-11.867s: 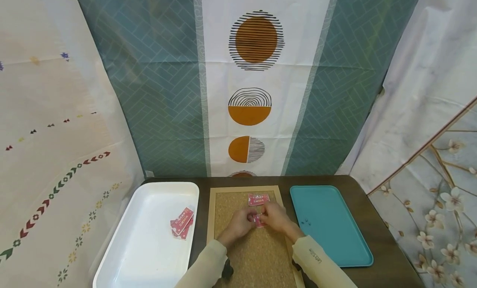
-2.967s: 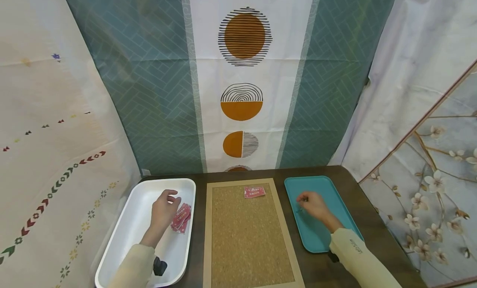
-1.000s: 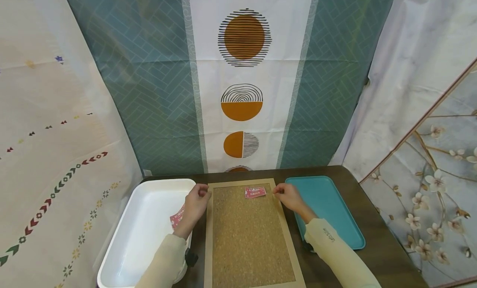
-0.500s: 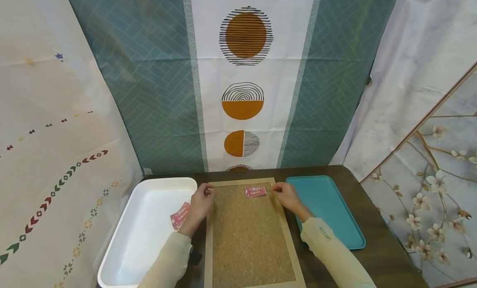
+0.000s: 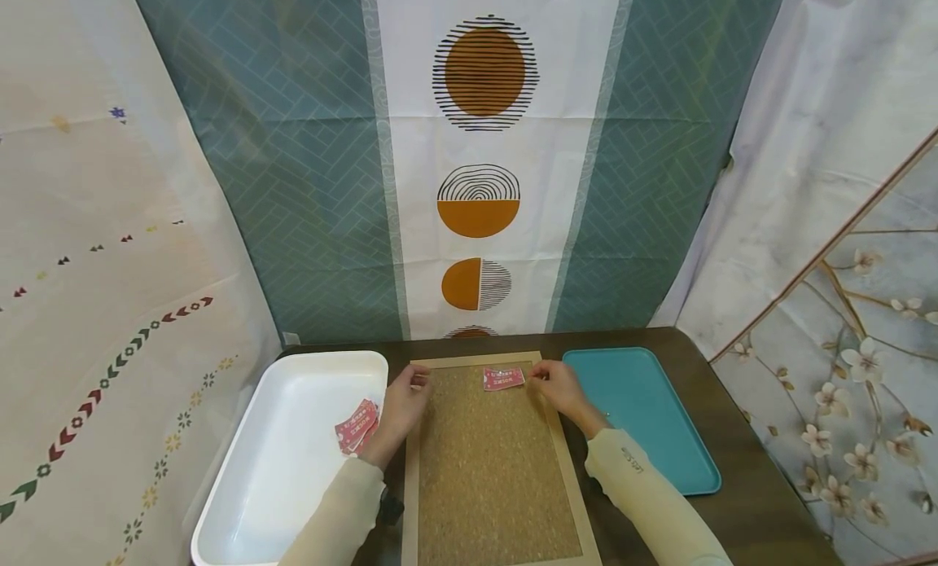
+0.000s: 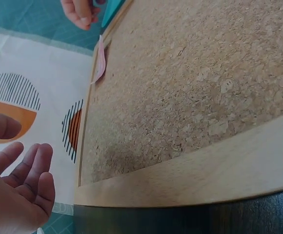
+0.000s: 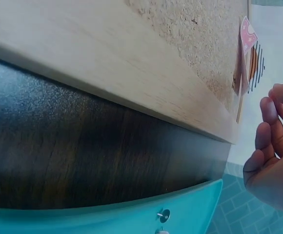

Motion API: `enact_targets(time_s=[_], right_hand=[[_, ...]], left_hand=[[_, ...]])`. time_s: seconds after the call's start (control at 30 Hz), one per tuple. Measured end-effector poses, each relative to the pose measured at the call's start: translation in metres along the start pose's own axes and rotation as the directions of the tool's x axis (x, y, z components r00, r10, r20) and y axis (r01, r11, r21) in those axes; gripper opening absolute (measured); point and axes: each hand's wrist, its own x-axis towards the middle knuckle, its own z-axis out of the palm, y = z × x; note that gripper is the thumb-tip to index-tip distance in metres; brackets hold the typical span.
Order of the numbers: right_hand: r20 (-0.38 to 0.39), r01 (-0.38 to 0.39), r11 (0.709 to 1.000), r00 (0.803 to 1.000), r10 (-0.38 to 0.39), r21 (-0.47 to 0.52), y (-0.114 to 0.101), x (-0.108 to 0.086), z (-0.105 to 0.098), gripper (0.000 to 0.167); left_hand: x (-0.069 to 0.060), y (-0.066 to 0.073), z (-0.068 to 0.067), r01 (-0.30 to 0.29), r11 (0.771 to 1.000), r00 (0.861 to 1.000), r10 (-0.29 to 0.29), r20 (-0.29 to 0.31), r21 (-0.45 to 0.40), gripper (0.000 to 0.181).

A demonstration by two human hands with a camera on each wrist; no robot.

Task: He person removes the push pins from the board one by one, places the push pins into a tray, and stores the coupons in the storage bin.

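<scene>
A pink-red coupon (image 5: pixel 503 379) lies near the top of the wood-framed corkboard (image 5: pixel 494 476); in the right wrist view its edge lifts from the cork. My left hand (image 5: pixel 405 397) hovers over the board's upper left edge, fingers loosely curled, nothing in them. Just right of the coupon is my right hand (image 5: pixel 560 387). Up close, that hand (image 7: pixel 277 146) brings thumb and forefinger near each other with no object visible between them, and a gap separates it from the coupon (image 7: pixel 248 39).
Left of the board stands a white tray (image 5: pixel 274 460) with several overlapping coupons (image 5: pixel 357 426) by its right side. On the right is a teal tray (image 5: pixel 659 427); pushpins (image 7: pixel 164 215) sit in it. Dark wooden tabletop (image 5: pixel 762 501) shows around them.
A second, lower coupon the hands handled on the board earlier is gone from there. From above the two trays, both hands have moved inward to the board's top, the right one closing on the coupon.
</scene>
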Motion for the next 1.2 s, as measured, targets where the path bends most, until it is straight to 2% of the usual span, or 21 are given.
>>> enact_targets(time_s=[0.3, 0.5, 0.8, 1.03, 1.2], right_hand=[[-0.022, 0.031, 0.999, 0.999, -0.031, -0.031, 0.001, 0.007, 0.003, 0.004], [-0.033, 0.037, 0.998, 0.999, -0.039, -0.042, -0.001, 0.011, 0.004, 0.004], [-0.034, 0.026, 0.998, 0.999, -0.028, -0.062, -0.002, 0.017, 0.008, 0.007], [-0.014, 0.033, 0.997, 0.999, -0.034, -0.063, -0.004, 0.022, 0.008, 0.005], [0.004, 0.037, 0.996, 0.999, -0.036, -0.079, -0.008, 0.027, 0.008, 0.005]], left_hand=[[0.004, 0.003, 0.006, -0.003, 1.0, 1.0, 0.003, 0.0, -0.02, 0.029], [0.008, 0.009, 0.011, -0.076, 0.997, 0.997, 0.077, 0.008, -0.033, 0.028], [0.019, 0.012, 0.024, -0.105, 0.993, 0.994, 0.106, 0.022, -0.043, 0.027], [0.028, 0.011, 0.038, -0.108, 0.992, 0.992, 0.112, 0.056, -0.071, 0.029], [0.029, 0.014, 0.042, -0.075, 0.996, 0.996, 0.077, 0.053, -0.051, 0.029]])
